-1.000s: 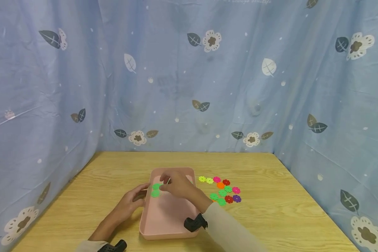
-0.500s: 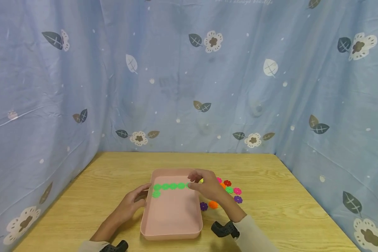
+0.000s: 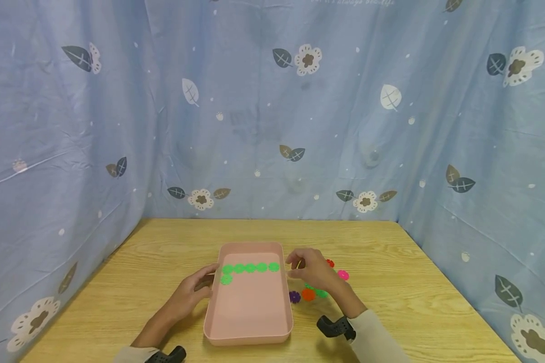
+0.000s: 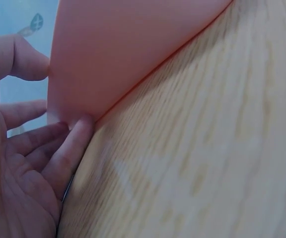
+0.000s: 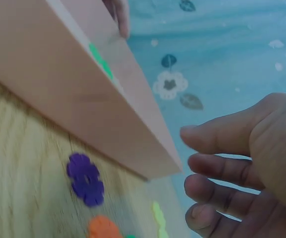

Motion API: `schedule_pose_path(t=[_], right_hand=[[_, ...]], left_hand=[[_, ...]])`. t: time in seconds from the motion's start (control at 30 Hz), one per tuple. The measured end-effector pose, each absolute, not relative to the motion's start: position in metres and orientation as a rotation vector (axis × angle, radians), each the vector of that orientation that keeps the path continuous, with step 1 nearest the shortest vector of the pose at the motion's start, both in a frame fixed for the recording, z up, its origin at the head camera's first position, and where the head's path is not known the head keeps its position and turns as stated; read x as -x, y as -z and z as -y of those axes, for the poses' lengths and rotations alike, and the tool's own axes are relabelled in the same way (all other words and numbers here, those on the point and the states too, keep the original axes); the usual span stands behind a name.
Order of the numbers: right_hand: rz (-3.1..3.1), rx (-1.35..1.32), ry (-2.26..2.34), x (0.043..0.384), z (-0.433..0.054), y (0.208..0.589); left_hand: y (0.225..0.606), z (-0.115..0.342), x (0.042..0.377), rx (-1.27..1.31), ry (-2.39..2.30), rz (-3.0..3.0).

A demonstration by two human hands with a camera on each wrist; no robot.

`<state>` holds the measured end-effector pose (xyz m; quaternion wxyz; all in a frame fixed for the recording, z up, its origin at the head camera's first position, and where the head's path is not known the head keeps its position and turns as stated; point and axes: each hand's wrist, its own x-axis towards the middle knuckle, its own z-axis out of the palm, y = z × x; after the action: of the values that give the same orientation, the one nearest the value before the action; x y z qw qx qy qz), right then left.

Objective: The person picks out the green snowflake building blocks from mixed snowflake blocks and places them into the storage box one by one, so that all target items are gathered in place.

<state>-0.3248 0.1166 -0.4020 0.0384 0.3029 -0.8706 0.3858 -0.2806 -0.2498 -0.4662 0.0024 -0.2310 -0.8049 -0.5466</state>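
Observation:
A shallow pink tray (image 3: pixel 250 307) stands on the table. Along its far end runs a row of green flower-shaped plastic discs (image 3: pixel 251 268), and one more green disc (image 3: pixel 226 279) lies below the row's left end. My left hand (image 3: pixel 188 292) rests against the tray's left side; in the left wrist view its fingertips (image 4: pixel 86 121) touch the outer wall. Just beyond the right wall is my right hand (image 3: pixel 315 269), its fingers loosely bent, thumb and fingertips apart with nothing between them in the right wrist view.
Right of the tray lie a purple disc (image 3: pixel 294 297), an orange disc (image 3: pixel 308 294), a pink disc (image 3: pixel 342 275) and a red disc (image 3: pixel 330 263). A yellow disc (image 5: pixel 159 218) shows in the right wrist view. A blue patterned curtain (image 3: pixel 272 111) surrounds the wooden table (image 3: pixel 390 302).
My right hand has moved from over the tray's left part, across its far right corner, to the right outside it, uncovering the green row. The left hand stays at the tray's side.

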Motion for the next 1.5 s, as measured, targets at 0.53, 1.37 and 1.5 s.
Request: schedule_pose_path(t=[0.53,1.37,1.5], right_hand=[[2.924,-0.872,-1.007,0.338,-0.155,0.411],[2.947,-0.882,-0.935,0.34,-0.152,0.414],[2.91,-0.892,-0.953,0.339,-0.151,0.408]], left_hand=[[0.465,0.249,0.28,0.737,1.739,2.534],[0.466,0.25,0.28,0.697,1.769,2.532],[0.465,0.25,0.28,0.664,1.756,2.546]])
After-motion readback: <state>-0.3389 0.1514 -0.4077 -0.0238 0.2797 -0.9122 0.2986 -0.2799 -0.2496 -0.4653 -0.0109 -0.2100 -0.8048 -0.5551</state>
